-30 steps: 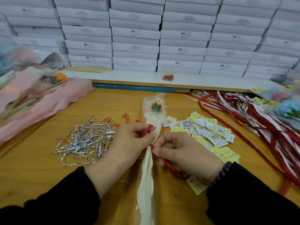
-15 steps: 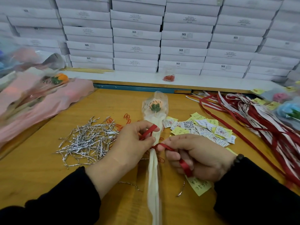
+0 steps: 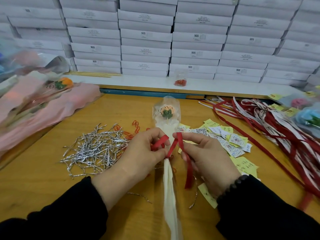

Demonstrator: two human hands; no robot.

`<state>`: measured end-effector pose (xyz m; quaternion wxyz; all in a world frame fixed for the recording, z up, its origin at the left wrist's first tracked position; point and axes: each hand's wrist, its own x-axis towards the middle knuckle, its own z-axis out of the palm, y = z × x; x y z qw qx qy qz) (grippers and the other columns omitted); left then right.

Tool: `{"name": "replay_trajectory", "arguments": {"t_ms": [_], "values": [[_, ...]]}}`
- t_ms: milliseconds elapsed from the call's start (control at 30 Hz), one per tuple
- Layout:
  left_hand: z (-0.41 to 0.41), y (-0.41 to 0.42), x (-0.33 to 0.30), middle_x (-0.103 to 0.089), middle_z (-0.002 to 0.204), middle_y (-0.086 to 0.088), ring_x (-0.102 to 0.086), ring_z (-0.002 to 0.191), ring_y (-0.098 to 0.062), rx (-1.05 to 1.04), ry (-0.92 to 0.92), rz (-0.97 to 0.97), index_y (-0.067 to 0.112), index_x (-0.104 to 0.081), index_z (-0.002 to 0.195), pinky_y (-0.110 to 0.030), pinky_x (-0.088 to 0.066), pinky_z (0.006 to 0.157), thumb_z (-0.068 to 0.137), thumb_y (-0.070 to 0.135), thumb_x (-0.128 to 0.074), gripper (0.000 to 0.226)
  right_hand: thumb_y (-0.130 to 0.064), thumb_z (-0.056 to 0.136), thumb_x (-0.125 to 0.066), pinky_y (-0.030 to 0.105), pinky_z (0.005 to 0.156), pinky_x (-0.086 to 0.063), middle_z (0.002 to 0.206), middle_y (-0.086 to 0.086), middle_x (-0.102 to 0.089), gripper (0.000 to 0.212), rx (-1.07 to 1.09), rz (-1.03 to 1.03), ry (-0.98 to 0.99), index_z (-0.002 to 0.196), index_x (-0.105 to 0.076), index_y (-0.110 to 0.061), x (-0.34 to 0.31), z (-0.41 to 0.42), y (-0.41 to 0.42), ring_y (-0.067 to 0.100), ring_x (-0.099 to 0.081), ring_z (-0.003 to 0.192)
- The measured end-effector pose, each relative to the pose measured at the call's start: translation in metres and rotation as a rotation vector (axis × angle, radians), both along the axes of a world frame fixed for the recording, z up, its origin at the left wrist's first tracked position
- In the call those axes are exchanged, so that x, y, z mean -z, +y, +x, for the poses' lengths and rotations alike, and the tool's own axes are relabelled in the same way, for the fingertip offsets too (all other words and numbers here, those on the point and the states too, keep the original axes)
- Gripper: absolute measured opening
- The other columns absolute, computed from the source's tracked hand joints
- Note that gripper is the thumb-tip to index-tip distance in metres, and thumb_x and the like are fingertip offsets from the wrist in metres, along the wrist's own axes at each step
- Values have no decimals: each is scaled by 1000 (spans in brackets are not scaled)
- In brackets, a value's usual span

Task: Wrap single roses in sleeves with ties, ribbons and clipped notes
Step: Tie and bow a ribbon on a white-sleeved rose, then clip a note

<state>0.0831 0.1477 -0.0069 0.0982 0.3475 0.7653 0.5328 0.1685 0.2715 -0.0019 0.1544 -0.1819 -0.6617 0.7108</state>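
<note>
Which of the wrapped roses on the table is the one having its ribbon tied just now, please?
The white-sleeved rose lying in the middle: both hands, left hand and right hand, pinch the red ribbon at its neck. The orange rose and blue rose lie untouched at the sides.

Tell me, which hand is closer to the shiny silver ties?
Left. The left hand sits right beside the silver ties; the right hand is farther, across the wrapped rose.

Sleeve (image 3: 170,196) tail runs off the bottom edge; print on the notes (image 3: 230,140) is unreadable.
</note>
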Motion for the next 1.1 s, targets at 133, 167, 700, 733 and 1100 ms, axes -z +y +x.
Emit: {"name": "replay_trajectory", "arguments": {"t_ms": [133,167,700,733,1100], "values": [[2,-1,-3,-64,72,-14,-56,66,-15,59,-19,-18,14,-64,73,-26,-51,65,79,-1,-69,16,-8,84,-61,15,43,-30,36,-10,-39,25,68,678,1,101,-68,-26,8,-1,6,5,-37,37],[3,-2,-5,-66,75,-17,-58,67,-17,73,-32,-6,10,-65,75,-29,-52,68,80,2,-68,10,-11,84,-63,16,46,-30,38,-12,-41,28,57,764,-5,105,-66,-29,10,-1,6,5,-40,40],[-1,-5,-11,-44,49,0,-34,34,-6,10,-425,192,6,-64,74,-15,-24,35,95,12,-47,28,-17,88,-58,24,49,-32,39,-14,-42,23,-37,783,-27,99,-57,-38,13,-2,2,6,-38,42],[-1,-6,-12,-42,48,1,-30,33,-6,18,-482,217,5,-64,75,-14,-20,34,95,15,-46,29,-15,89,-53,23,47,-30,40,-15,-44,20,-2,815,-50,92,-58,-35,12,-1,3,6,-40,41],[-2,-9,-20,-26,45,3,-20,36,-9,-2,-341,61,0,-67,73,-17,-18,39,93,24,-51,35,-46,89,-24,30,87,-27,103,-8,-52,42,232,1254,-110,108,-54,-24,-3,3,-1,12,-46,102]]}}
